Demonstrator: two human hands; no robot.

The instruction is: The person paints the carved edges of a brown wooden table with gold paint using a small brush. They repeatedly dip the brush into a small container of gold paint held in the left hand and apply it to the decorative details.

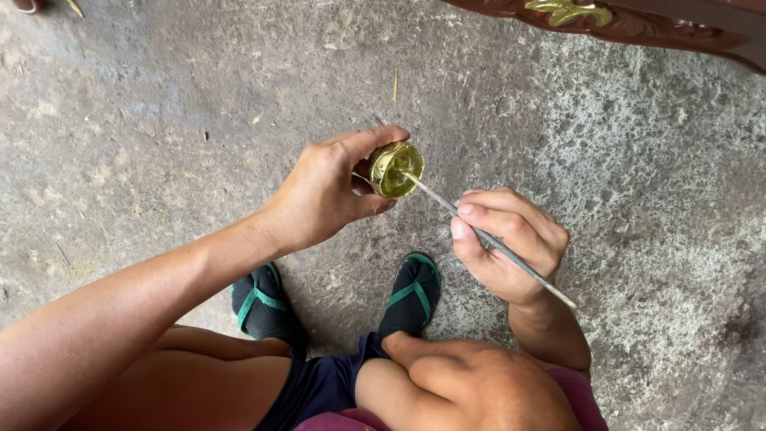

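My left hand (327, 191) grips a small round tin of gold paint (395, 168), tilted so its open mouth faces my right hand. My right hand (511, 243) holds a thin grey brush (491, 239) like a pen. The brush tip dips into the gold paint inside the tin. Both hands hover above a rough concrete floor (159, 120), just over my knees.
A dark carved wooden piece (638, 28) with a gold-painted ornament (568, 11) runs along the top right. My feet in black socks and green-strapped sandals (411, 291) rest on the floor below the hands. A thin straw (395, 84) lies on the concrete.
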